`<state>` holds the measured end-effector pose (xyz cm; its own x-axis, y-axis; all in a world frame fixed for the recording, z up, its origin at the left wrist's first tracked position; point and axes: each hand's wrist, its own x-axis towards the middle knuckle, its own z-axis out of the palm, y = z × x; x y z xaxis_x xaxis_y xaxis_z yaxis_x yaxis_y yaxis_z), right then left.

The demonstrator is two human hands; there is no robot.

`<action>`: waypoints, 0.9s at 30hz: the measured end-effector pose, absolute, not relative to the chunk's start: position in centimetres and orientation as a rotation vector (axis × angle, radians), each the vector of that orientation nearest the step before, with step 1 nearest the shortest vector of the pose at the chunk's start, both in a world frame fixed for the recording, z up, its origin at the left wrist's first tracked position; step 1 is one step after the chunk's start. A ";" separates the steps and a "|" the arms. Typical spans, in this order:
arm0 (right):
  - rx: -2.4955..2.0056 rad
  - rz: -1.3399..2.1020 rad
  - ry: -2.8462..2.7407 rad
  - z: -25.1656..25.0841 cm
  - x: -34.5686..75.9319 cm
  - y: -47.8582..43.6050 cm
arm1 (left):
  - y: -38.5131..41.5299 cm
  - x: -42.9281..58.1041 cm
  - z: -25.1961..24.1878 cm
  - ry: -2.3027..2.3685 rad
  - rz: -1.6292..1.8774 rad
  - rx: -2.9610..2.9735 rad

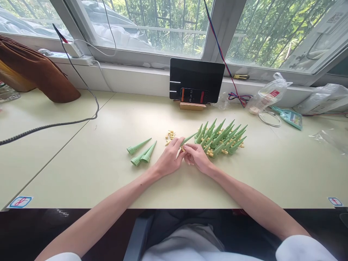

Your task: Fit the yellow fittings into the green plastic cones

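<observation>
My left hand [170, 158] is wrapped round a green cone [189, 138], whose tip points up and to the right. Against it, my right hand [198, 157] pinches a small yellow piece [183, 148] at the cone's wide end. Three loose green cones [139, 145] lie on the table left of my hands. Just beyond my left hand is a small pile of yellow pieces [170, 135]. To the right of my hands, many green cones [223, 136] stand close together in a group, with yellow pieces showing among them.
A black tablet [196, 78] leans at the back of the pale table [108, 174], a lit timer on its front. Plastic bags [269, 95], a coiled white cable [269, 119] and a green tool [289, 116] lie at the right. A black cable [54, 124] crosses the left side.
</observation>
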<state>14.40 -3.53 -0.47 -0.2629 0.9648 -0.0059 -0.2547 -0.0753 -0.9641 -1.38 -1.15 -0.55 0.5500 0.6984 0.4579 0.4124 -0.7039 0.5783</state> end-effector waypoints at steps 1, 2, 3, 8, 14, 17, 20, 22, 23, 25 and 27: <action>-0.906 1.525 -1.181 -0.5 14.4 -3.5 | -1.2 -1.4 -0.5 0.903 0.965 2.381; -0.915 1.506 -1.198 -0.5 14.3 -3.6 | -1.2 -1.4 -0.5 0.902 0.965 2.378; -0.926 1.488 -1.216 -0.5 14.3 -3.6 | -1.2 -1.4 -0.5 0.901 0.967 2.376; -0.993 1.388 -1.292 -0.6 14.1 -3.9 | -1.2 -1.4 -0.6 0.893 0.969 2.393; -1.111 1.160 -1.406 -0.7 13.8 -4.2 | -1.1 -1.4 -0.8 0.892 0.934 2.429; -1.125 1.145 -1.415 -0.6 13.7 -4.1 | -1.1 -1.4 -0.8 0.894 0.924 2.414; -1.109 1.176 -1.398 -0.4 13.7 -4.1 | -1.0 -1.5 -0.8 0.896 0.918 2.329; -1.094 1.192 -1.398 -0.3 13.7 -4.1 | -0.9 -1.6 -0.8 0.901 0.906 2.225; -1.087 1.196 -1.400 -0.3 13.8 -4.1 | -0.9 -1.6 -0.8 0.904 0.897 2.165; -1.075 1.200 -1.400 -0.3 13.8 -4.2 | -0.7 -1.7 -0.8 0.913 0.873 2.052; -1.071 1.195 -1.401 -0.4 13.8 -4.2 | -0.6 -1.7 -0.7 0.919 0.842 1.970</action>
